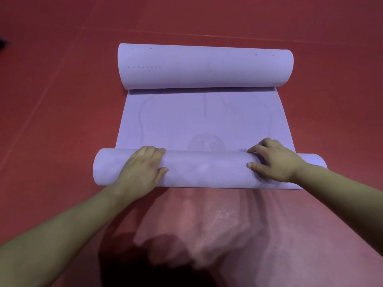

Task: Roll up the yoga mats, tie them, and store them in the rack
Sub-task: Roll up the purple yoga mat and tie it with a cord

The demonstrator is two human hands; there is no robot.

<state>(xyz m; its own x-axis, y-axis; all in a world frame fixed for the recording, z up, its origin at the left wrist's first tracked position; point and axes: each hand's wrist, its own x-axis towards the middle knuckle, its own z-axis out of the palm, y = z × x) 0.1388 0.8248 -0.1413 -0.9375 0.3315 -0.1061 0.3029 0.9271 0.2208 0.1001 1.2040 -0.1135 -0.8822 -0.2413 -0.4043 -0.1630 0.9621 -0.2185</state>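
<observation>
Floor (51, 100) red, seamed; lilac mat (207, 121) part-rolled on it.

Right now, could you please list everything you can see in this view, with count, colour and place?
floor: one, red, under everything.
yoga mat: one, lilac, on the floor; near end rolled, far end curled into a second roll.
dark object: one, black, far left edge; too small to identify.
left hand: one, fingers curled over the near roll's left part.
right hand: one, fingers curled over the near roll's right part.
</observation>
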